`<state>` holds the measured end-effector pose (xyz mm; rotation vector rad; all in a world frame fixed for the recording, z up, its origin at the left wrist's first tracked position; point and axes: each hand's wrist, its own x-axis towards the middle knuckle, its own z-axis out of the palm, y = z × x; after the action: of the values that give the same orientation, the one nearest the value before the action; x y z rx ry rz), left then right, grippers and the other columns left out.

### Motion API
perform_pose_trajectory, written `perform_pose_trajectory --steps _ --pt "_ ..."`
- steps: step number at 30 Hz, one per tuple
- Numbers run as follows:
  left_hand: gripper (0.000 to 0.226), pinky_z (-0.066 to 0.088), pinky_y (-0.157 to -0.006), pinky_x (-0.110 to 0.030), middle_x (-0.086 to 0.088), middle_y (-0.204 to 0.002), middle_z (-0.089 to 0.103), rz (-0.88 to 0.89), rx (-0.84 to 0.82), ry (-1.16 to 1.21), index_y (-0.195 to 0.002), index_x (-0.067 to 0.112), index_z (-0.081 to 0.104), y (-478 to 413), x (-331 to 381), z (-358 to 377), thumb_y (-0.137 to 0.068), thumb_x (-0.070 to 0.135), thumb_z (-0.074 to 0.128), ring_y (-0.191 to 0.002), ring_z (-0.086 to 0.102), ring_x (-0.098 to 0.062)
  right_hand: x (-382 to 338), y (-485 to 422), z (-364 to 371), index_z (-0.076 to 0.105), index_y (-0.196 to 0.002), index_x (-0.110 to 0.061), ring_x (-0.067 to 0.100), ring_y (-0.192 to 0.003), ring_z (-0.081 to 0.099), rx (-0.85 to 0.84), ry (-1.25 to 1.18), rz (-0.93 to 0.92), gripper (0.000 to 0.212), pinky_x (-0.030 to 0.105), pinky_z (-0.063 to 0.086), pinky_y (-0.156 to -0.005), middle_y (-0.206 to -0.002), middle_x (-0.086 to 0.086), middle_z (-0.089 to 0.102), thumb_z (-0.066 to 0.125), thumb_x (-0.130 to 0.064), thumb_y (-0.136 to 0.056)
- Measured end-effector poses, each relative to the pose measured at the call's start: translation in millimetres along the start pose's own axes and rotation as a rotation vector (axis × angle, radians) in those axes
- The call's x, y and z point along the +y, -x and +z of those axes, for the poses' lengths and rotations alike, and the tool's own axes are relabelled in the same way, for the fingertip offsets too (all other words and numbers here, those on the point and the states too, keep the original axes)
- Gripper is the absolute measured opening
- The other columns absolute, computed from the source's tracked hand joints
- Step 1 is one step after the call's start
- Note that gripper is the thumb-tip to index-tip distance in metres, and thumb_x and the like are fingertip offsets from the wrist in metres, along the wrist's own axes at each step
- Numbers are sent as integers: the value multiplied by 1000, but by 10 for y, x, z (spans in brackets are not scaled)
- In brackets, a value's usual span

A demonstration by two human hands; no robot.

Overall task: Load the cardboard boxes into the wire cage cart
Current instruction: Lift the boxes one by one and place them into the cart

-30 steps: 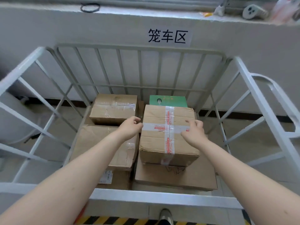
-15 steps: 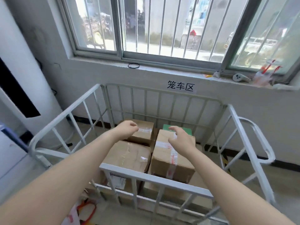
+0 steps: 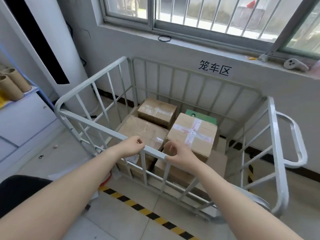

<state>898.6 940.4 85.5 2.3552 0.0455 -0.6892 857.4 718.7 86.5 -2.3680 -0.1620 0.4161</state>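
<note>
The white wire cage cart [image 3: 97,122] stands under the window and holds several cardboard boxes. A box with a red-and-white tape cross [image 3: 194,134] sits on top at the right, on a wider box [image 3: 217,164]. A large plain box [image 3: 143,130] lies to its left, a smaller one [image 3: 157,110] behind that, and a green box [image 3: 205,117] at the back. My left hand [image 3: 130,147] and right hand [image 3: 179,154] hover at the cart's near top rail, fingers loosely curled, holding nothing.
A tall white floor-standing unit [image 3: 52,40] rises left of the cart. A white shelf with cardboard tubes [image 3: 10,84] is at the far left. Yellow-black tape [image 3: 147,212] marks the floor. A controller [image 3: 294,64] and a black ring [image 3: 164,38] lie on the window sill.
Both hands let go of the taped box, which stays in the cart, and drew back to the near rail. My view pulled up and away from the cart.
</note>
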Motion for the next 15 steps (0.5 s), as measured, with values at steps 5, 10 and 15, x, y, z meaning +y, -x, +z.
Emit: perform_pose_trajectory --steps 5,10,15 --pt "31 46 -96 -33 1 -125 60 -2 -118 -89 -124 22 58 -181 -298 303 -98 32 46 -111 57 -15 325 28 406 63 -114 -27 8 -96 59 -175 -88 63 26 25 51 -86 -110 -8 62 61 -24 -88" --pt "49 28 -115 -35 -1 -153 38 36 -430 -228 -148 20 38 -473 -650 865 -100 26 43 -141 34 -17 882 -109 954 51 -138 -27 13 -128 48 -512 -35 255 54 31 39 -107 -141 -5 51 56 -34 -85" --pt "49 33 -103 -30 -4 -150 42 24 -448 -114 -148 26 35 -1033 -1002 1584 -100 29 42 -129 44 -19 1571 -214 1424 43 -142 -25 14 -134 39 -373 -98 353 48 25 32 -104 -147 -7 38 52 -28 -95"
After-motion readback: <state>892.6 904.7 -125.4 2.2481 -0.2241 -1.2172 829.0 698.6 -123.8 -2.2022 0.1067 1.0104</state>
